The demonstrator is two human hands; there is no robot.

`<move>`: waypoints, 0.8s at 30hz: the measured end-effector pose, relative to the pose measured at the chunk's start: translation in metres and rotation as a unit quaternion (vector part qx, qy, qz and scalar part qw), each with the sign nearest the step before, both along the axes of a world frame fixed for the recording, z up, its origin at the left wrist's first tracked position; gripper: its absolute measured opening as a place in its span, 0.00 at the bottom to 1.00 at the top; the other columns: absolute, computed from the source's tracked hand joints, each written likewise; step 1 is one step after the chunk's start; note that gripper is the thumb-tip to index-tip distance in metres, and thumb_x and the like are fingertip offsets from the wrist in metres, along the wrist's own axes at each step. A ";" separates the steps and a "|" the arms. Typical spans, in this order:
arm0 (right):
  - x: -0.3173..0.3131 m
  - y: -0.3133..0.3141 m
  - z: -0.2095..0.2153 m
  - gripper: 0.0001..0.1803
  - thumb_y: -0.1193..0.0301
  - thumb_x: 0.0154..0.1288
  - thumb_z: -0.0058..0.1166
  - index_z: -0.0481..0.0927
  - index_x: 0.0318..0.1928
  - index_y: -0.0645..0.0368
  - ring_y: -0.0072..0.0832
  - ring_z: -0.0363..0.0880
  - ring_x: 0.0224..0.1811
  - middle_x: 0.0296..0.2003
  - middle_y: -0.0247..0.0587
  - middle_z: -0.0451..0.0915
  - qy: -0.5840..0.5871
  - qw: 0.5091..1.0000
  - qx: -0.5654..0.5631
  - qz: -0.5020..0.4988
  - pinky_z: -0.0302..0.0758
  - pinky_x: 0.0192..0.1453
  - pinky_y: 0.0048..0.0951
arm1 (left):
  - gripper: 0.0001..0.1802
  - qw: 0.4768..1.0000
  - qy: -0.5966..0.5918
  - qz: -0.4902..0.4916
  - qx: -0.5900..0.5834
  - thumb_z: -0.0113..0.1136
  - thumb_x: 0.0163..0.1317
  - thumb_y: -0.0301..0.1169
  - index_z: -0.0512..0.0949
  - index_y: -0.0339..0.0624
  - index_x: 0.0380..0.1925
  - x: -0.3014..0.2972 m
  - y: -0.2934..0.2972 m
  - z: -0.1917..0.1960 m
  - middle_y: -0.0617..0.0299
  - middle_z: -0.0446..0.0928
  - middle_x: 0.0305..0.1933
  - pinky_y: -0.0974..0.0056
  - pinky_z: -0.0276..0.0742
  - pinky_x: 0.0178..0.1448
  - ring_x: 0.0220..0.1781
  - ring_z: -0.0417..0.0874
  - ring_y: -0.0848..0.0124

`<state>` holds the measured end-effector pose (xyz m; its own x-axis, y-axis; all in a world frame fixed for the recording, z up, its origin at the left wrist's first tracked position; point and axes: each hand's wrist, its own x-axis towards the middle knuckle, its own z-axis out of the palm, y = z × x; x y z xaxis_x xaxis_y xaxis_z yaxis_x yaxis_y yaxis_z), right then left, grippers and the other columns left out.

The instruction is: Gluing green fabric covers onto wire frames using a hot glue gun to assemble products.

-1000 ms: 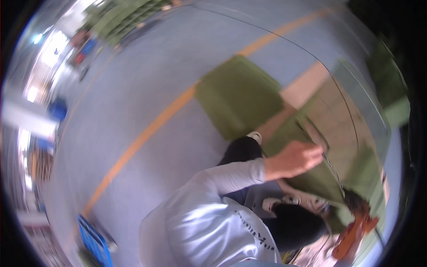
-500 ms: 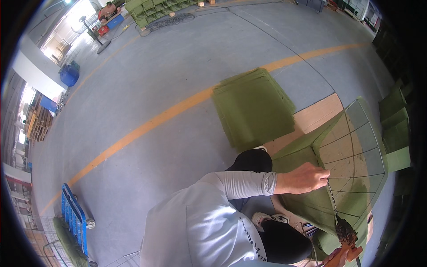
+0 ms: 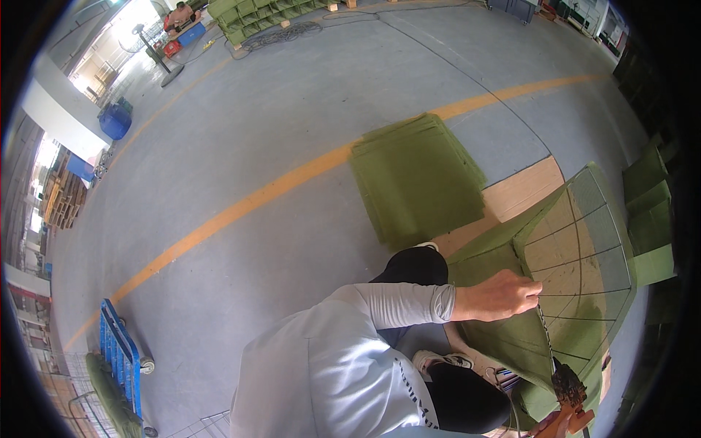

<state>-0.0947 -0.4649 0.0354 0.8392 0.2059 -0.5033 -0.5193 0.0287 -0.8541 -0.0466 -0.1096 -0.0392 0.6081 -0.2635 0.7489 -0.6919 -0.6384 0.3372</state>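
My left hand [image 3: 500, 296], in a grey sleeve, is closed in a pinch at the inner edge of a green fabric-covered box frame [image 3: 496, 263] with a dark wire grid [image 3: 577, 259] on its open side. From those fingers a thin, dark-and-light seam or cord [image 3: 545, 328] runs down to the blackened tip of an orange gun-shaped tool [image 3: 577, 421]. At the lower edge my right hand [image 3: 544, 426] is wrapped round this tool, partly cut off by the picture's rim. What the left fingertips pinch is too small to make out.
A stack of flat green sheets [image 3: 420, 182] lies ahead on the floor, beside brown cardboard [image 3: 526, 188]. More green boxes [image 3: 648, 212] stand at the right. A blue trolley [image 3: 120, 358] is at the lower left. Farther off are a fan [image 3: 153, 55] and a blue drum [image 3: 115, 122].
The orange tool has shifted slightly downward. My left hand keeps its pinch in nearly the same place, and the view has moved a little.
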 end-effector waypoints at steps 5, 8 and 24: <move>0.038 0.058 -0.029 0.22 0.51 0.71 0.54 0.73 0.53 0.53 0.26 0.75 0.28 0.34 0.34 0.76 -0.049 0.995 0.033 0.081 0.78 0.28 0.31 | 0.09 1.000 0.006 0.008 -0.008 0.58 0.57 0.27 0.71 0.36 0.22 -0.006 0.003 0.001 0.58 0.67 0.33 0.59 0.79 0.29 0.32 0.78 0.65; 0.061 0.095 -0.041 0.21 0.52 0.71 0.53 0.73 0.53 0.53 0.25 0.75 0.27 0.33 0.34 0.76 -0.078 0.988 0.051 0.120 0.77 0.28 0.30 | 0.09 1.000 0.007 0.002 -0.008 0.58 0.57 0.26 0.71 0.36 0.22 -0.008 0.001 0.001 0.57 0.67 0.33 0.60 0.79 0.29 0.32 0.78 0.65; -0.036 0.016 0.057 0.18 0.63 0.71 0.56 0.70 0.52 0.61 0.27 0.76 0.27 0.31 0.42 0.75 -0.029 0.987 -0.055 -0.146 0.77 0.28 0.30 | 0.09 0.999 0.010 -0.005 -0.043 0.68 0.50 0.18 0.80 0.40 0.30 0.005 -0.004 0.016 0.63 0.78 0.33 0.66 0.78 0.32 0.30 0.83 0.67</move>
